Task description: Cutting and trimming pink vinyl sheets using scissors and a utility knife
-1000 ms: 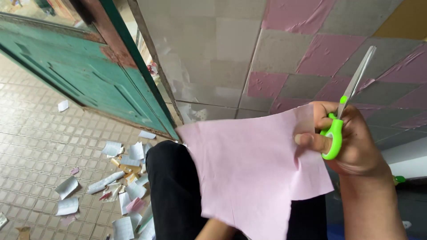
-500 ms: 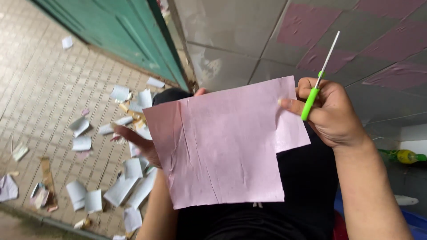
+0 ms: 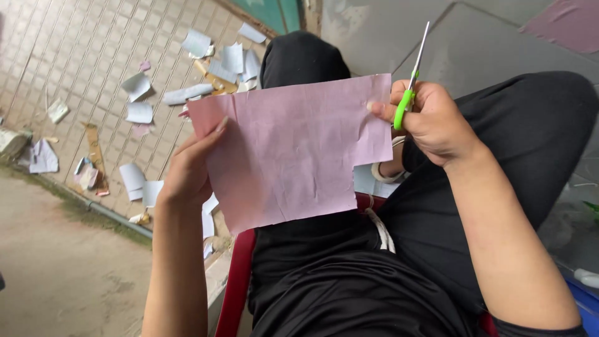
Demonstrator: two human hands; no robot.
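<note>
Right hand (image 3: 430, 122) is closing around the green plastic handles of a pair of steel-bladed scissors (image 3: 409, 84), whose blades are pointing up and away from the body, while its thumb is pinching the upper right edge of a creased, pale pink paper sheet with a notch cut out of its lower right corner (image 3: 293, 146). Left hand (image 3: 190, 168) is gripping the sheet's left edge, fingers curling behind the paper and the thumb lying over the front; both forearms are rising from the bottom of the view. The sheet is hanging in the air above the lap, over black trousers (image 3: 387, 249), with the right knee at the sheet's upper edge. A red plastic chair seat (image 3: 234, 281) is showing at the lap's left side. White, grey and tan paper scraps (image 3: 140, 112) are lying scattered on the tiled floor (image 3: 68, 56) towards its upper left. The scissors' pivot and finger loops are largely hidden by the hand.
</note>
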